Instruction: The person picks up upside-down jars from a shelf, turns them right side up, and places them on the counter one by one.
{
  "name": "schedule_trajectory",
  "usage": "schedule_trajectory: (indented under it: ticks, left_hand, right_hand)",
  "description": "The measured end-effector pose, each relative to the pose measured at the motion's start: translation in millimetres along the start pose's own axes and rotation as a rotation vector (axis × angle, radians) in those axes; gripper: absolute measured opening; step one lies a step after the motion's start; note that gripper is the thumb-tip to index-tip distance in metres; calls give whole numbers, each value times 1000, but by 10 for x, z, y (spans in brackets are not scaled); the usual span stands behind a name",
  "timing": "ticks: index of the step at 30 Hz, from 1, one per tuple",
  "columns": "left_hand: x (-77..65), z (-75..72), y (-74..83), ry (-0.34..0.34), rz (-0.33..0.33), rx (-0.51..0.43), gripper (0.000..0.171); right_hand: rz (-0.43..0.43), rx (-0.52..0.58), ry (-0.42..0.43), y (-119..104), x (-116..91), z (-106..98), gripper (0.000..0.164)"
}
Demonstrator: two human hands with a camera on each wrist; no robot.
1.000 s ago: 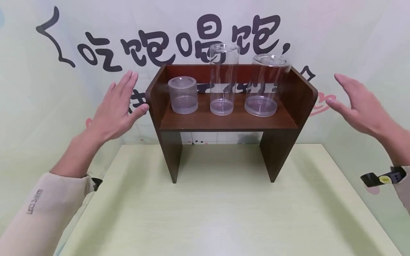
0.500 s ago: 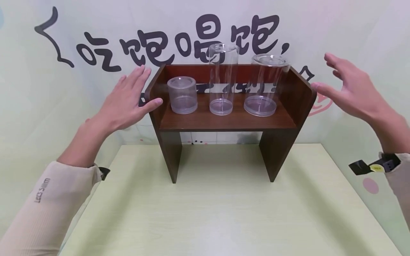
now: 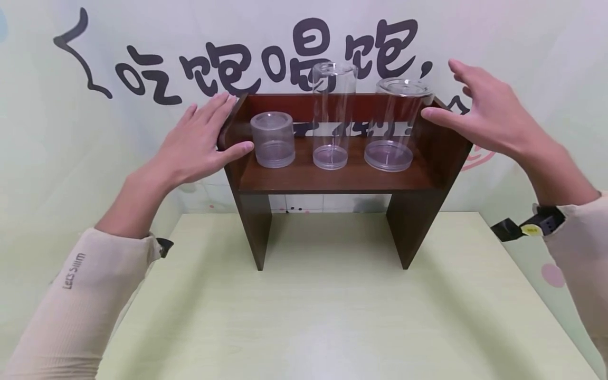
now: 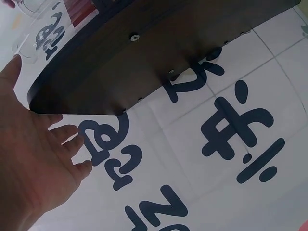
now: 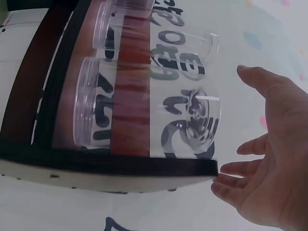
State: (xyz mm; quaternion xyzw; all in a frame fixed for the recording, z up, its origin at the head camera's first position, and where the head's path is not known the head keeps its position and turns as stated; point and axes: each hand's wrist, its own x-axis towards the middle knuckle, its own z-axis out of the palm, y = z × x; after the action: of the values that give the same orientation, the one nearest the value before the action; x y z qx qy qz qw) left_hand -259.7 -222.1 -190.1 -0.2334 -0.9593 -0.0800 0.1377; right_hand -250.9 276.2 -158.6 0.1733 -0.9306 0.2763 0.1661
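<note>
Wooden shelf approached from both ends

At far left, the left hand is held raised, its fingers extended and its thumb stretched well apart from them. Since half a second ago it has been brought inward, and more of the shelf's left side panel is now covered by it in the head view. In the left wrist view, the panel's near end is seen between thumb and fingers; whether it is touched cannot be told.

Next, just beyond the left thumb, a short clear container is borne on the shelf board, followed by a tall, narrow clear container in the middle and a wide clear container toward the right. All three are stood upright, apart from one another, and have been left in place, as has the shelf on the pale table.

At the right, the right side panel is neared by the right hand, which has been carried inward and slightly higher. Its thumb is extended toward the wide container, apart from it, while its other fingers are gently bent near the panel's end; contact there cannot be made out.
</note>
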Motion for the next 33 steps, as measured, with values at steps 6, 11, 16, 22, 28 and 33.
schedule_trajectory:
  ticks: [6,11,16,22,28,33]
  left_hand:
    - [26,-51,28,-15,0,35,99]
    - [55,-89,67,-31,2,46,99]
    - [73,-91,104,-56,-14,28,100]
    - [91,-66,121,-82,-50,-7,101]
    - [93,-50,148,-105,-81,-33,102]
    - [96,-45,162,-113,-92,-39,103]
  right_hand:
    - [7,-71,-31,-161,144,45,99]
    - [-3,-132,-37,-239,241,84,100]
    - [-25,-162,-53,-283,343,131,102]
    - [-8,-180,-90,-305,435,198,103]
    - [23,-198,-117,-292,487,254,103]
    - [32,-216,-117,-290,528,286,103]
